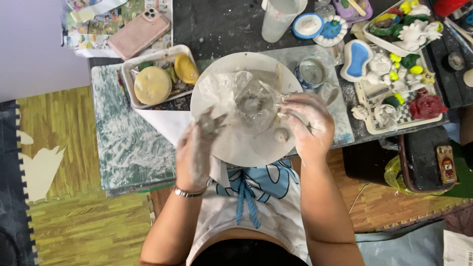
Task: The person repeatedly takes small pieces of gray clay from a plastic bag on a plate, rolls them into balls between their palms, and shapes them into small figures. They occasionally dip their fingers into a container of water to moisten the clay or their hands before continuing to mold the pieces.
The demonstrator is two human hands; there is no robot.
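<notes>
A round white board (236,148) lies on the low table in front of me. Over it I hold a crumpled sheet of clear plastic wrap (241,96) between both clay-smeared hands. My left hand (197,148) pinches the wrap's left edge, and a bracelet circles that wrist. My right hand (308,123) grips the wrap's right edge above a small ball of clay (281,134) resting on the board. What lies under the wrap is blurred.
A white tray (129,81) with yellow clay discs sits at the left, a pink phone (139,33) behind it. A small glass bowl (312,72), a plastic cup (278,18) and a tray of painted clay figures (367,111) stand to the right. A black box (419,157) sits on the floor.
</notes>
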